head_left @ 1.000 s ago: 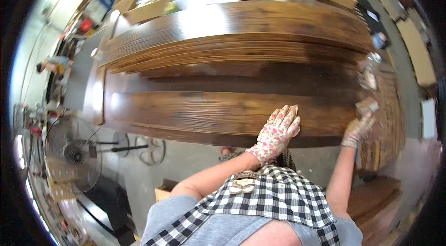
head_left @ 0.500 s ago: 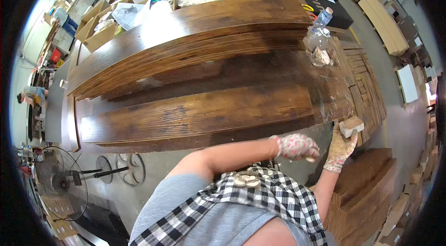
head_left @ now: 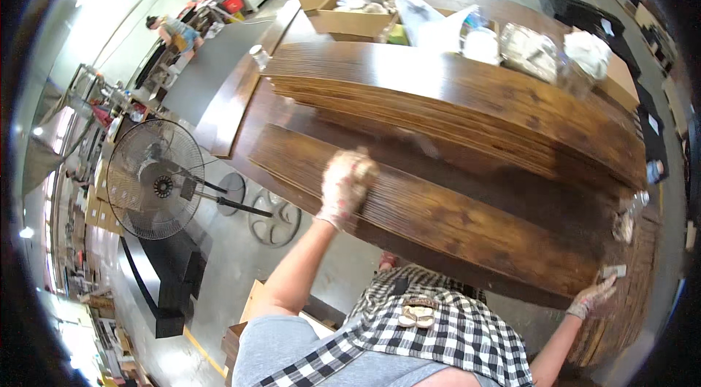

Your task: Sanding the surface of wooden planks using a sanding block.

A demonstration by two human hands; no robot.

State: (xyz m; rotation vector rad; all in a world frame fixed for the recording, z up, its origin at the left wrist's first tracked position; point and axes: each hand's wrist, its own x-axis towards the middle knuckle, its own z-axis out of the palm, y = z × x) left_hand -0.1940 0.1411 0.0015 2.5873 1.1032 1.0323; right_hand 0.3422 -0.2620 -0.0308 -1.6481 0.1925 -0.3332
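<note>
My left hand (head_left: pixel 347 184), in a pink-patterned work glove, is pressed on a long dark-brown wood-grain plank (head_left: pixel 438 215) toward its left part. Its fingers look curled in a fist; blur hides what they may hold. At the plank's right end is my right hand (head_left: pixel 593 296), also gloved, with a small pale block (head_left: pixel 615 270) at its fingertips. The plank lies along the near side of the work table. Behind it a stack of similar brown planks (head_left: pixel 467 91) runs across the table.
A floor fan (head_left: pixel 157 179) stands at the left, near a round base with spokes (head_left: pixel 275 217). Open cartons (head_left: pixel 350 20), a bag of pale material (head_left: pixel 527 51) and a white crumpled bag (head_left: pixel 588 53) sit behind the stack. A white cup (head_left: pixel 258 57) is at the stack's left end. A person (head_left: pixel 179 35) works far left.
My view has swung left. My left hand has moved from in front of my body to the plank's left part. My right hand has lowered the block toward the plank's right end.
</note>
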